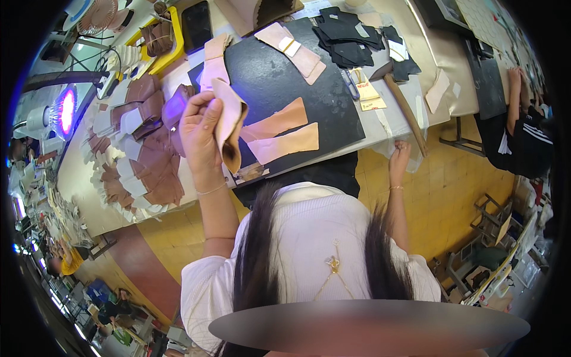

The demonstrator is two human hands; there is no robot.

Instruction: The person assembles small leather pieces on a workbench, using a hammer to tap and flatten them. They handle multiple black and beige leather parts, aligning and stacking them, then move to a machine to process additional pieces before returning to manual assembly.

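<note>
My left hand [201,128] is closed around a curled tan leather piece [227,116], thumb against its near side, raised above the left part of a black board [262,71]. Two flat tan strips, an upper one [279,121] and a lower one [288,144], lie on the board just right of the held piece. Farther back on it rests a banded stack of pale leather pieces [297,53]. Down at the table's front edge, my right hand [399,157] has its fingers drawn together beside a hanging clear plastic sheet [380,156]. Whatever they grip is too small to make out.
Piles of brown and white pieces [143,160] cover the table's left side, near a glowing lamp [64,113]. A wooden-handled hammer [404,110] and black pieces [351,38] lie right. Behind are a phone [196,27] and yellow tray [173,50]. Another person [523,137] is at far right.
</note>
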